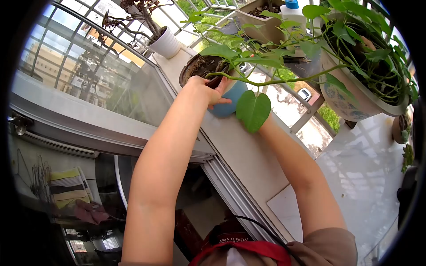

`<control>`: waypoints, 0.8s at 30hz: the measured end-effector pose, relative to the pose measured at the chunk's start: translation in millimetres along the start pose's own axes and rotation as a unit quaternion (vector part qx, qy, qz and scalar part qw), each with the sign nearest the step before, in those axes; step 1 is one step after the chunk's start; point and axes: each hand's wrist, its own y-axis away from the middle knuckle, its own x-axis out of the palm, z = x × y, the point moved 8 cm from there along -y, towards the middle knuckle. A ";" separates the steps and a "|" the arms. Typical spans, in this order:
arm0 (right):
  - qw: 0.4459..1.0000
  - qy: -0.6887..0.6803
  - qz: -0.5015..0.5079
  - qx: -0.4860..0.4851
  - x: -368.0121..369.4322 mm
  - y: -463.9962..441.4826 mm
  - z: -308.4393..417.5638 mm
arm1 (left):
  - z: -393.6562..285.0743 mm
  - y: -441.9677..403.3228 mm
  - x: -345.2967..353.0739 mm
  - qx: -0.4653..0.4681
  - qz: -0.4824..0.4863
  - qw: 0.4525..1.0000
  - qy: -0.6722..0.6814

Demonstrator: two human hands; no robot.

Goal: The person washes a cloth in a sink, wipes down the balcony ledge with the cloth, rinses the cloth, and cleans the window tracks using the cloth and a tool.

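Note:
My left hand reaches to the near side of a brown-rimmed flower pot with dark soil and dry bits in it. Its thumb and fingers are against the pot, with some fingertips over a light blue rounded pot or container just beside it. Whether the blue part belongs to the same pot, I cannot tell. A vine with broad green leaves stretches across from the right. One heart-shaped leaf hangs in front of my right hand, hiding it; only the wrist and forearm show.
A large white planter with trailing vines stands at right. Behind are a beige pot, a white bottle with blue cap and a white pot with a bare-branched plant. Window glass lies left; metal railings border the ledge.

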 end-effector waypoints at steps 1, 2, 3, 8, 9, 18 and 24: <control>1.000 0.002 -0.002 -0.008 7.1 -1.5 -6.8 | 0.1 -1.8 3.4 -0.002 0.012 1.000 -0.025; 1.000 0.006 -0.001 -0.006 24.3 -5.5 -17.5 | 4.2 0.1 1.1 -0.005 0.013 1.000 -0.025; 0.997 -0.068 -0.031 0.014 35.4 -14.9 -28.2 | 5.1 5.0 0.2 0.004 0.028 0.999 -0.039; 0.874 -0.426 -0.223 0.066 51.7 11.1 -65.9 | 8.7 9.1 -11.1 -0.009 0.049 0.997 -0.055; 0.965 -0.169 -0.183 0.084 27.7 27.9 -51.0 | 10.5 7.6 -11.9 -0.016 0.051 0.997 -0.055; 0.978 -0.007 0.016 0.209 -35.4 90.6 -70.7 | 20.0 -14.6 -17.1 -0.056 0.154 0.985 -0.061; 0.694 -0.681 -0.118 0.201 -81.3 109.0 -84.5 | 46.7 28.0 -70.9 0.033 0.266 0.911 -0.314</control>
